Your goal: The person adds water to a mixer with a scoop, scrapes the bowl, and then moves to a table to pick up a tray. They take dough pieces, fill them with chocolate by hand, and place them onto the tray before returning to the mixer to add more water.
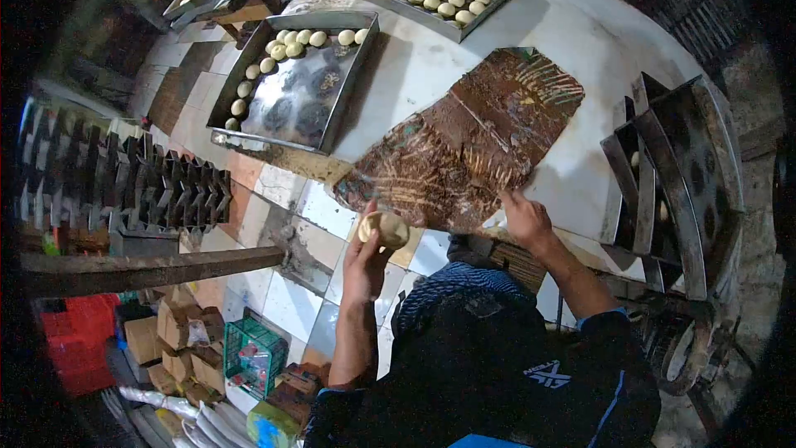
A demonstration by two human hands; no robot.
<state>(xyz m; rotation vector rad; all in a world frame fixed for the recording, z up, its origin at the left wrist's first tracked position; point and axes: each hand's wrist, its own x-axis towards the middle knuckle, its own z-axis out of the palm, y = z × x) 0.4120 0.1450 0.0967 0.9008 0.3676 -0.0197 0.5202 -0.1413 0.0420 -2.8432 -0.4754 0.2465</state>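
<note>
A pale piece of dough (385, 231) rests in my left hand (365, 255), raised in front of the table's edge, with the fingers wrapped round it. My right hand (526, 216) is at the near right edge of a brown, paste-smeared sheet (473, 141); its fingers are bent together, and what they hold, if anything, is too small to make out. Beyond the left part of the sheet stands a metal tray (352, 91) with dough balls (294, 49) along its far and left sides.
Another metal tray (454, 31) full of dough balls stands at the table's far side. Stacked metal trays (663, 174) lean at the right. Many more trays (108, 182), a wooden beam (157, 269), cardboard boxes (174, 323) and a green crate (249, 348) are at the left.
</note>
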